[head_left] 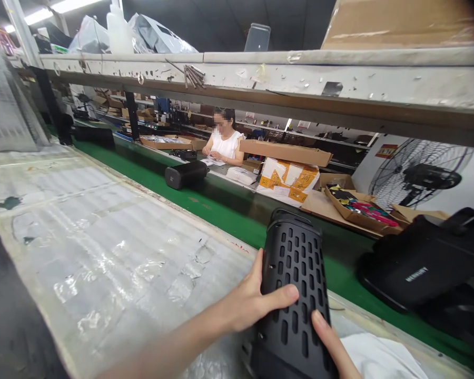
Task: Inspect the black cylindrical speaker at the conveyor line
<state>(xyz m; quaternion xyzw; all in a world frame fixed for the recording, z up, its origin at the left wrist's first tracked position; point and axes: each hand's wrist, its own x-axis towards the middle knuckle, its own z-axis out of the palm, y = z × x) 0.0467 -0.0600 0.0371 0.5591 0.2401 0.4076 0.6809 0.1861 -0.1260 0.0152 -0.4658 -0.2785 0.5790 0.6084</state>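
A black plastic casing with rows of slotted holes [294,279] stands tilted at the near edge of the worktable. My left hand [248,301] grips its left side, thumb across the perforated face. Only the fingers of my right hand [332,345] show; they touch the casing's lower right part. A white cloth [383,358] lies just right of my right hand.
A green conveyor belt [221,210] runs along the far edge of the plastic-covered worktable [102,247]. On it lie a black speaker body [186,174] and a larger black one [422,263] at right. A co-worker [225,143] sits beyond, among cardboard boxes [288,179]. A shelf [300,79] hangs overhead; a fan [418,176] stands right.
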